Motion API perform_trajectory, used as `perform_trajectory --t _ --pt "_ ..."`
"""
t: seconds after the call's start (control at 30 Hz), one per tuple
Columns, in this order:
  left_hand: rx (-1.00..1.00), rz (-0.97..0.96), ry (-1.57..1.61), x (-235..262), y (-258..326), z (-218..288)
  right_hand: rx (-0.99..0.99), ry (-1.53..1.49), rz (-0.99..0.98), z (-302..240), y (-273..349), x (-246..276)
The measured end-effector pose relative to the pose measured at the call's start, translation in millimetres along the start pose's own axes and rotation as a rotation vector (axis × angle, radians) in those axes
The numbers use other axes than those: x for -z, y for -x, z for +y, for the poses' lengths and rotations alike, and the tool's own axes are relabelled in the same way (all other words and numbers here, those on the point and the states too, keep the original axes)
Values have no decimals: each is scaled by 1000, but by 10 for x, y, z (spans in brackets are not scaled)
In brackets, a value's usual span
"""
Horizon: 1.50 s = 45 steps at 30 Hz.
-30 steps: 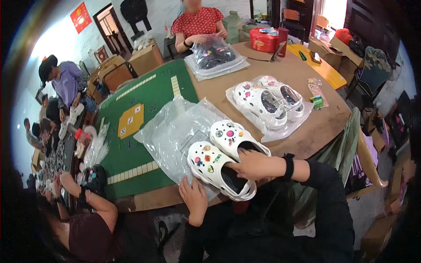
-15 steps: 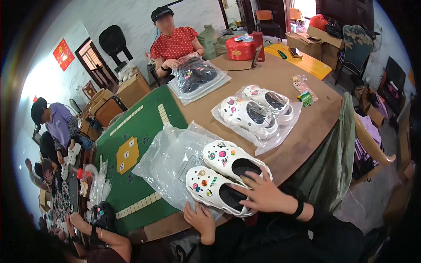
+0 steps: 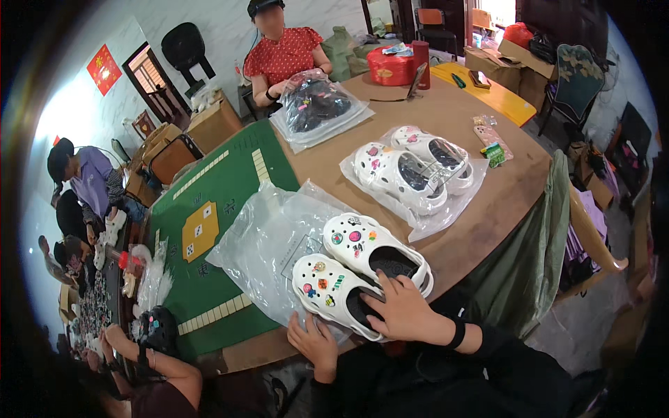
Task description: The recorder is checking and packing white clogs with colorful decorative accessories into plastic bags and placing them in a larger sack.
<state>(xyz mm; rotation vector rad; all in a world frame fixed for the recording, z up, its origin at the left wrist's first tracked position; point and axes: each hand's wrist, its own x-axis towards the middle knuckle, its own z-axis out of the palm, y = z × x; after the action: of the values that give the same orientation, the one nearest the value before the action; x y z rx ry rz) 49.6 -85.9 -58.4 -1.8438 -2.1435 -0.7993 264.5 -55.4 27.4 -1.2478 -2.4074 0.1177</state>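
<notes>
A pair of white clogs point(image 3: 337, 279) with colourful charms lies side by side on the brown tabletop, toes pointing up and left. Under their toes and beyond spreads a clear plastic bag point(image 3: 272, 237), flat and wrinkled. My right hand point(image 3: 411, 310) reaches into the heel openings, its fingers closed round the adjoining sides of both clogs. Beside the nearer clog, my left hand point(image 3: 313, 345) has its fingers on the bag's near edge, close to the sole; the fingertips are partly hard to make out.
Another bagged pair of white clogs point(image 3: 411, 171) lies farther right. Across the table a person in red point(image 3: 286, 56) handles bagged dark clogs point(image 3: 313, 108). A green mahjong mat point(image 3: 230, 279) with tile rows covers the left. A phone on a stand point(image 3: 417, 78) stands near a red round box point(image 3: 389, 66).
My right hand's fingers have moved from spread above the heels down into the clogs' openings. My left hand has shifted slightly left. The view has tilted a little.
</notes>
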Motion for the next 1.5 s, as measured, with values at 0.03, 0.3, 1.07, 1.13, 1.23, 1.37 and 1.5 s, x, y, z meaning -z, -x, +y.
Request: perform_trajectory --t 0.03,0.3,1.07,1.13,1.23,1.37,1.5 --pt "-1 7 7 -2 -2 2 2 -3 -9 1 1 -3" --pt "-16 15 6 -30 -19 -25 -7 -42 144 31 -2 -66" --pt "-28 29 31 17 -42 11 -3 -43 157 35 -8 -47" --pt "-27 33 34 11 -49 12 -5 -36 152 26 -21 -12" --pt "-33 36 37 -1 -29 -32 19 4 56 4 -65 111" --pt "-28 32 38 6 -11 -73 52 -76 -397 164 -223 287" --pt "-18 28 48 12 -39 -2 -25 -152 -548 245 -507 243"
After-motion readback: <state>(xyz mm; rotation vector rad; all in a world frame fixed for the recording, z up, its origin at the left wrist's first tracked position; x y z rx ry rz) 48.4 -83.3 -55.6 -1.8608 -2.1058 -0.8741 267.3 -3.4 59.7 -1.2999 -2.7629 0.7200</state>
